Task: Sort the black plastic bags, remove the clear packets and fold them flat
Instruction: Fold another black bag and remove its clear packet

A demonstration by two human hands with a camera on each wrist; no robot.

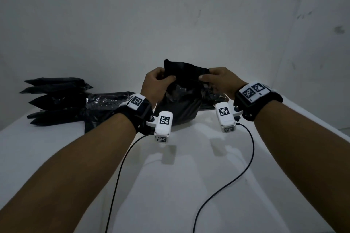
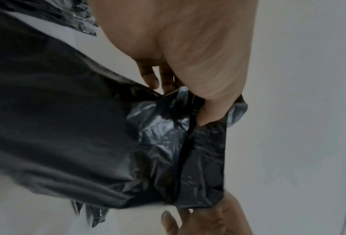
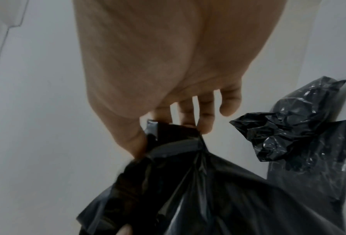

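- Writing was nowhere readable; the only printed marks were black-and-white square codes on the white wrist units (image 1: 163,125) strapped to both forearms.
- Left hand (image 1: 153,85) pinched the upper left edge of a black plastic bag (image 1: 181,89), thumb on the near face and fingers curled behind it.
- Right hand (image 1: 219,81) pinched the same bag's upper right edge, so the top stretched taut between the two hands above the middle of the tabletop (image 1: 56,149).
- The left wrist view showed the thumb (image 2: 210,109) pressed into crumpled, glossy film while the bag (image 2: 71,127) hung slack and smooth away from it.
- The right wrist view showed the thumb and forefinger gathering the bag (image 3: 198,182) into a bunched corner, the other fingers (image 3: 206,116) loosely curled beside it.
- The bag's lower part sagged down to the white tabletop, wrinkled and shiny.
- A stack of flat black bags (image 1: 55,100) with pointed ends lay at the far left edge of the tabletop, and a bundle in clear shiny wrap (image 1: 106,100) lay just beside it.
- More crumpled black plastic (image 3: 292,127) rested beyond the right hand on the tabletop.
- Thin black cables (image 1: 240,172) trailed from the wrist units toward the near edge.
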